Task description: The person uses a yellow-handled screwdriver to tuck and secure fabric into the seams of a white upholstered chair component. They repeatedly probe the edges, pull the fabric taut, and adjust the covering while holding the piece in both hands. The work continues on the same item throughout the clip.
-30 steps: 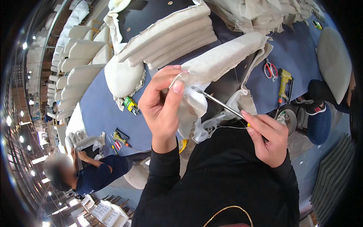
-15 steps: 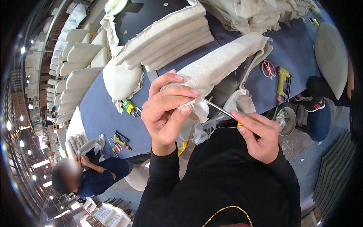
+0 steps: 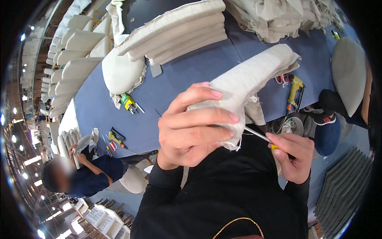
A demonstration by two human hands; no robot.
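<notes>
My left hand [image 3: 197, 125] is closed round the near end of a long beige fabric-covered pad [image 3: 248, 75], fingers over its top and thumb hidden beneath. A frayed fabric edge hangs below my fingertips. My right hand [image 3: 291, 156] grips a screwdriver [image 3: 258, 133] with a metal shaft and yellow handle. The shaft points left, and its tip is hidden at the fabric edge under the pad. The pad's far end tilts up to the right over the blue-grey table [image 3: 167, 91].
Stacked beige pads [image 3: 179, 36] lie at the back beside a round cushion [image 3: 123, 75]. Loose fabric [image 3: 282, 18] is heaped behind. A staple gun [image 3: 295, 93] and red-handled scissors [image 3: 282, 79] lie right, a second staple gun [image 3: 115, 137] left. A co-worker [image 3: 95, 171] works at the left edge.
The pad has turned over in my left hand, so its smooth cover now faces up and the loose underside fabric is mostly hidden. Both hands have shifted right and slightly nearer, the screwdriver still held.
</notes>
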